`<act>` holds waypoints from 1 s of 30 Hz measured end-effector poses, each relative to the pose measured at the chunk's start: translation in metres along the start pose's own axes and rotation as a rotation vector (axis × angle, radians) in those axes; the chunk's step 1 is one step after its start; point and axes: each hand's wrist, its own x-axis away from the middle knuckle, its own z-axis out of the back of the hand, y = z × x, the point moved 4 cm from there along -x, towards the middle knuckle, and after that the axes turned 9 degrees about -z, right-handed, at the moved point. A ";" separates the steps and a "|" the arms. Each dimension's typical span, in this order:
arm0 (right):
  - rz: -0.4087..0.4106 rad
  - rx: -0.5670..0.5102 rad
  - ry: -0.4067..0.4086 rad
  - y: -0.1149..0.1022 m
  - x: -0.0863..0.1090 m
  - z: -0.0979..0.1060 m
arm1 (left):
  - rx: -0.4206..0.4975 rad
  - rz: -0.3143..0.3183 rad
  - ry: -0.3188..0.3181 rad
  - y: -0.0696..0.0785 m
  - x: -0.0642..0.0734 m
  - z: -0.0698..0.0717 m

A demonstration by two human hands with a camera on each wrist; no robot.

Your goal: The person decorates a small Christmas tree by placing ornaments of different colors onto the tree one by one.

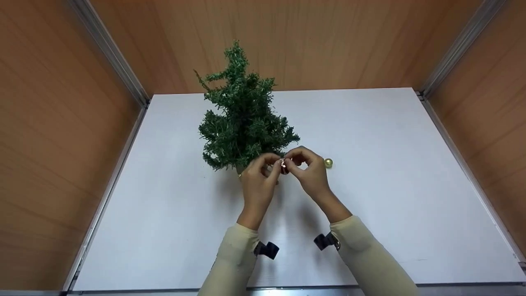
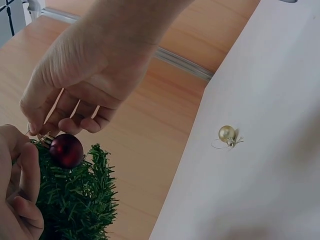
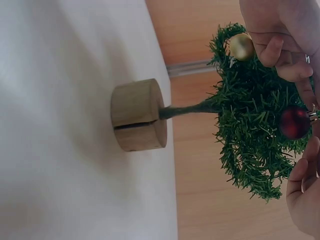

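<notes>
A small dark red Christmas bauble (image 2: pixel 66 151) hangs at the fingertips of both hands, in front of the lower branches of a green artificial Christmas tree (image 1: pixel 246 115). My left hand (image 1: pixel 259 176) pinches at the bauble's gold cap and loop, thumb against index finger. From the other side my right hand (image 1: pixel 310 170) pinches at the same spot, its remaining fingers loosely bent. Fingers partly cover the cap in the right wrist view, where the red ball (image 3: pixel 295 122) overlaps the foliage. One gold bauble (image 3: pixel 242 47) hangs on the tree near the left hand.
Another gold bauble (image 1: pixel 328 163) with a thin loop lies on the white tabletop (image 1: pixel 390 197), just right of my right hand. The tree stands on a round wooden base (image 3: pixel 140 115) with a dark crack. Wood-grain panels (image 1: pixel 328 45) enclose the table at the back and sides.
</notes>
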 end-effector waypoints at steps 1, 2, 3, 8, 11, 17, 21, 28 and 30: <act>0.003 0.002 0.000 0.000 -0.001 0.000 | -0.003 -0.002 0.002 0.000 -0.001 0.000; 0.006 0.002 0.000 0.000 -0.002 0.000 | -0.005 -0.003 0.005 0.000 -0.001 0.000; 0.009 0.004 0.002 -0.001 -0.002 0.001 | -0.007 -0.006 0.007 0.000 -0.002 0.000; 0.005 0.007 0.006 -0.002 -0.006 0.002 | -0.007 -0.011 0.011 0.001 -0.006 -0.002; -0.016 0.005 0.004 -0.002 -0.007 0.002 | -0.016 -0.010 0.013 0.000 -0.008 -0.003; -0.063 -0.004 -0.001 -0.002 -0.007 0.000 | -0.068 -0.019 0.024 0.001 -0.006 -0.002; -0.091 -0.003 0.001 0.000 -0.007 -0.002 | -0.101 -0.015 0.030 0.000 -0.004 -0.002; -0.106 0.004 0.028 -0.001 -0.008 -0.003 | -0.158 -0.010 0.047 -0.001 -0.006 -0.002; -0.113 0.011 0.034 -0.001 -0.008 -0.003 | -0.170 -0.003 0.048 -0.001 -0.005 -0.003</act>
